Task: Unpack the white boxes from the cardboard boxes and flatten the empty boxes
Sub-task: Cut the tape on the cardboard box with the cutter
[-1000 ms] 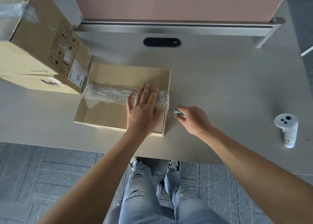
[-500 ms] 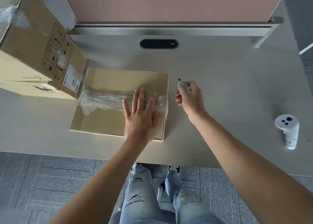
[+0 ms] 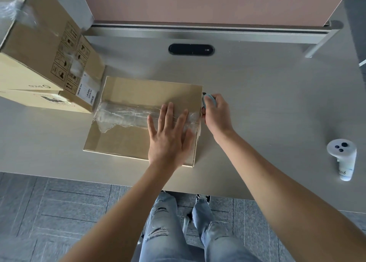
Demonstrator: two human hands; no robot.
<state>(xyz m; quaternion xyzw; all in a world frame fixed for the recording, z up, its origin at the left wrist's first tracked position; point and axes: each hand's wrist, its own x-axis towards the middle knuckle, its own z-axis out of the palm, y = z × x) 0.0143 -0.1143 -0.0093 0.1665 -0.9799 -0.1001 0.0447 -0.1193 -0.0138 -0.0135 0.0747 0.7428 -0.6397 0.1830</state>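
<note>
A closed cardboard box (image 3: 130, 95) lies flat on the desk, sealed along its middle by a wide band of clear tape (image 3: 122, 115). My left hand (image 3: 168, 135) presses flat on its lid near the right end, fingers spread over the tape. My right hand (image 3: 216, 113) grips a small light-blue cutter (image 3: 208, 101) at the box's right edge, its dark tip pointing away from me beside the far right corner. No white box is visible.
Two stacked cardboard boxes (image 3: 45, 50) stand at the left, touching the sealed box's far left corner. A white handheld controller (image 3: 343, 158) lies near the desk's right front edge. A divider panel with a metal rail (image 3: 208, 28) closes the desk's back.
My right hand has come from the box's near right corner, lifted the cutter and set it against the right edge by the tape. My left hand stays pressed on the lid.
</note>
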